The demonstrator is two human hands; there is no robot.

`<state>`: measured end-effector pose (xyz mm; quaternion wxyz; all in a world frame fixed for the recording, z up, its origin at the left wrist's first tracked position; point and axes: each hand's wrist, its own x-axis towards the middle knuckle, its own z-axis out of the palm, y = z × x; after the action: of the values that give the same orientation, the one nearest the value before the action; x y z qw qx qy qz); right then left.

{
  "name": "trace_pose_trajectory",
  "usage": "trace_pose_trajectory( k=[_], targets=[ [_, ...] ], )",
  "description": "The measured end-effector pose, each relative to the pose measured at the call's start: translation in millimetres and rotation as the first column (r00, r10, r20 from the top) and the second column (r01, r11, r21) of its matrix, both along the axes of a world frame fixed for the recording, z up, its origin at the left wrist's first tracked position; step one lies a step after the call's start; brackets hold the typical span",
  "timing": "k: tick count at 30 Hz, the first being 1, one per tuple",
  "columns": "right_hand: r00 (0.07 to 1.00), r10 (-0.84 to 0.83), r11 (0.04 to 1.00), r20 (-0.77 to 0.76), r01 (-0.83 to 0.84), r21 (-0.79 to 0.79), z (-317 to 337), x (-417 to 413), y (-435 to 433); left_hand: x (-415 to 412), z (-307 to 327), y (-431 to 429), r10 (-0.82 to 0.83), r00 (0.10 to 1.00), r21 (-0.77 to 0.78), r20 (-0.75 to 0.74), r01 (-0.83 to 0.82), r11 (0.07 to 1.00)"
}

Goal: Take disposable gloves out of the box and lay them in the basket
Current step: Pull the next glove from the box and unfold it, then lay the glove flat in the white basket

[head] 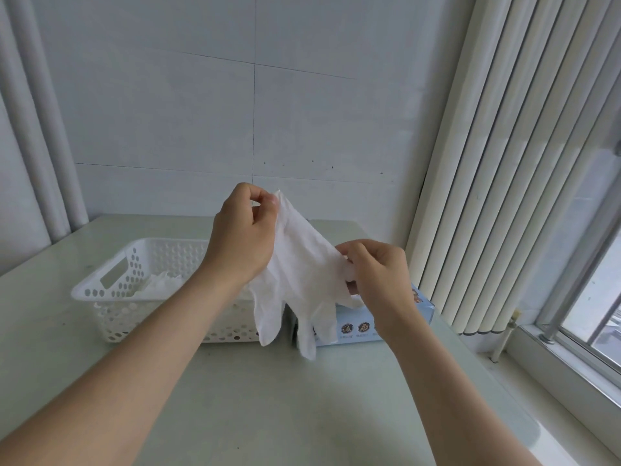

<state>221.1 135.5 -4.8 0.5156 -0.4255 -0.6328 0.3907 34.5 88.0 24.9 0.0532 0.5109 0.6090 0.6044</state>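
A white disposable glove (299,274) hangs in the air between my hands, its fingers dangling down over the table. My left hand (240,233) pinches its upper cuff corner, raised above the basket's right end. My right hand (378,270) pinches the other cuff corner, lower and to the right, above the light blue glove box (356,327). The box is mostly hidden behind the glove and my right wrist. The white perforated basket (111,290) stands left of the box, with white gloves (158,284) lying inside.
The pale green table (268,398) carries the basket and box. A white tiled wall rises behind it. Vertical blinds (504,163) and a window sill (554,358) line the right side.
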Motion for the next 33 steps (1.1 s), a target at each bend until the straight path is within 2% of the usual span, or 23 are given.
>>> trace_pose_trajectory(
  k=[2,4,8,11,14,20,24,28,31,33],
  targets=[
    [0.991,0.075,0.987,-0.113,-0.09,-0.135,4.7,1.2,0.0,-2.9,2.3,-1.4,-0.001,1.0,0.009,0.018,0.0,1.0],
    [0.97,0.186,0.957,-0.154,-0.214,-0.194,6.3,3.5,-0.8,-5.4,4.7,-2.9,-0.003,0.999,0.008,0.036,0.003,1.0],
    [0.911,0.411,0.902,0.025,-0.403,-0.153,1.4,3.5,-6.0,-8.1,11.1,-6.4,0.0,0.999,-0.013,0.036,0.001,1.0],
    [0.876,0.481,0.863,0.02,-0.47,-0.185,-1.0,-0.4,-7.1,-11.4,15.7,-8.3,-0.015,0.999,-0.018,0.044,0.016,1.0],
    [0.882,0.471,0.864,-0.019,-0.466,-0.189,-2.0,0.5,-5.1,-14.6,18.2,-9.3,-0.037,0.996,-0.021,0.083,0.038,0.999],
    [0.893,0.375,0.909,-0.248,-0.408,-0.092,-8.9,-13.9,-4.5,-23.6,23.8,-13.2,-0.056,0.986,-0.014,0.157,0.059,0.998],
    [0.911,0.317,0.934,-0.263,-0.348,-0.079,-4.2,-24.0,-7.3,-34.3,28.6,-15.7,-0.068,0.98,-0.007,0.187,0.071,0.997],
    [0.953,0.255,0.962,-0.162,-0.266,-0.052,8.0,-38.2,1.8,-52.1,32.7,-20.5,-0.011,0.994,-0.042,0.109,0.016,0.999],
    [0.959,0.274,0.95,-0.069,-0.282,-0.137,22.7,-54.3,12.8,-71.6,32.1,-24.5,0.142,0.99,-0.085,-0.021,-0.144,0.986],
    [0.95,0.309,0.94,0.052,-0.296,-0.171,32.2,-69.7,18.4,-88.7,28.0,-26.3,0.264,0.956,-0.136,-0.127,-0.28,0.95]
  ],
)
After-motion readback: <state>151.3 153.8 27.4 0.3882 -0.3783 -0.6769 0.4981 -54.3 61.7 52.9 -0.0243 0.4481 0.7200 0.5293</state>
